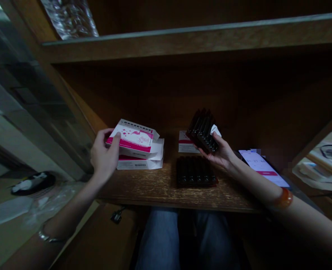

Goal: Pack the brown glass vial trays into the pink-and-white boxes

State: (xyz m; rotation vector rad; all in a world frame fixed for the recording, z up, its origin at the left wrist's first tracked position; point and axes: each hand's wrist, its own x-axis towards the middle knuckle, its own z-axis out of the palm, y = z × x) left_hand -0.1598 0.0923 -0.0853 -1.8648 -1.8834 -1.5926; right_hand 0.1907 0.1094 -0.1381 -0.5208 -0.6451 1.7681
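My left hand [104, 152] grips a white and pink cardboard box [135, 138] by its left end; the flap at its right end stands open. Beneath it lies a second white and pink box [140, 164] on the wooden shelf. In my right hand [220, 153] is a tilted bundle of dark ampoule strips [202, 129], raised off the shelf, with a bit of white paper [215, 130] by the thumb. Just below, another dark ampoule tray [196, 172] rests near the shelf's front edge. Partly hidden behind the bundle is a third pink and white box [185, 141].
A lit phone [263, 167] lies to the right, beside my right forearm. An upper shelf board [194, 39] crosses above my hands, with clear plastic bottles [72, 18] at its left. Below the shelf edge [166, 200] are my knees. Plastic wrapping [50, 202] lies at lower left.
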